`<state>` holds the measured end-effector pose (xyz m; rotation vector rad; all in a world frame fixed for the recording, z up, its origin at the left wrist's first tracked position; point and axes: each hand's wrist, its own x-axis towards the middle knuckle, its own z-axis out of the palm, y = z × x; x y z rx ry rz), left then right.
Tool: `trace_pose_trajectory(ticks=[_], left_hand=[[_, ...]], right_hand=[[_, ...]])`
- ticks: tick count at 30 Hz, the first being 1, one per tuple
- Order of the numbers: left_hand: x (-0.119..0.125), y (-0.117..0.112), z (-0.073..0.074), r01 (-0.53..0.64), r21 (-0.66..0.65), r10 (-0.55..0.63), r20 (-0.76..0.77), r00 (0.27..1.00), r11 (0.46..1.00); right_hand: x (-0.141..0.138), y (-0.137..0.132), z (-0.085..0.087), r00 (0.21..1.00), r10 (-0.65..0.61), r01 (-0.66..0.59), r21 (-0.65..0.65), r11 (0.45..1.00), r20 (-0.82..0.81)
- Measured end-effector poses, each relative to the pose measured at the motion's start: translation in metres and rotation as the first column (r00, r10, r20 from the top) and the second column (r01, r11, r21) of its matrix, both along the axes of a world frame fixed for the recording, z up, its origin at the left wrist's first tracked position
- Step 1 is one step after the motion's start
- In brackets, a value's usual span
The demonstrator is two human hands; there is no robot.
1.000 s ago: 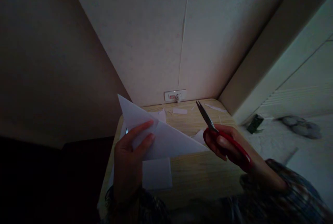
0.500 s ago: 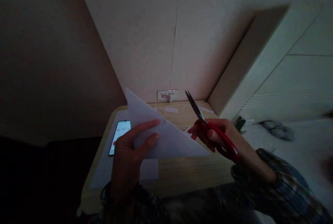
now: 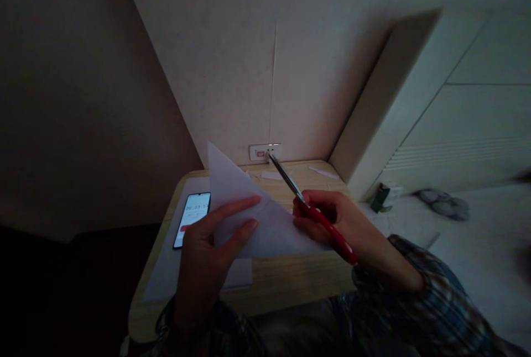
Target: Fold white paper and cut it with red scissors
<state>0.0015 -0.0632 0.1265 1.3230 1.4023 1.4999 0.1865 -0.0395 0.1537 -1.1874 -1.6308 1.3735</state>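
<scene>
A folded sheet of white paper point(image 3: 232, 185), shaped like a triangle, is held up above the small table. My left hand point(image 3: 211, 252) grips it, with thumb and forefinger lying on its near face and the other fingers hidden behind. In my right hand point(image 3: 336, 216) is a pair of red-handled scissors point(image 3: 290, 183), blades together and pointing up and away to the left. The right fingers are at the paper's right part; whether they pinch it I cannot tell. The blades pass beside the paper's long upper edge.
A phone point(image 3: 193, 219) showing a timer lies on white sheets point(image 3: 160, 277) at the left of the wooden table point(image 3: 298, 279). Paper scraps point(image 3: 323, 172) lie along the back edge. Behind is a wall socket point(image 3: 265, 152). A small green-and-white box point(image 3: 385, 198) stands at the right.
My right hand has moved left with the scissors, bringing them close to the paper's upper edge. The blades now look closed together. My left hand keeps its hold on the paper.
</scene>
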Motion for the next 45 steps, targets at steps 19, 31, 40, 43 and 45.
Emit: trace_pose_trajectory(ticks=[19,31,40,43,45], left_hand=[[-0.010,-0.006,0.000,-0.092,-0.027,0.088,-0.128,0.988,0.995],[-0.012,0.000,-0.005,-0.147,-0.044,0.141,-0.115,0.983,0.988],[-0.014,-0.006,0.000,-0.173,0.001,0.171,-0.148,0.974,0.985],[-0.014,-0.004,-0.001,-0.180,-0.021,0.176,-0.118,0.977,0.984],[-0.014,-0.004,-0.002,-0.152,0.003,0.152,0.006,0.988,0.988]], right_hand=[[0.009,-0.006,-0.006,0.998,-0.020,0.021,-0.017,1.000,0.055],[0.011,-0.004,-0.016,0.998,-0.022,0.026,-0.058,0.998,0.057],[0.007,-0.008,-0.010,0.999,-0.027,0.030,-0.069,0.997,0.043],[0.006,-0.009,-0.012,0.997,-0.055,0.057,-0.029,0.998,0.045],[0.006,-0.009,-0.014,0.996,-0.084,0.083,0.026,0.996,0.040]])
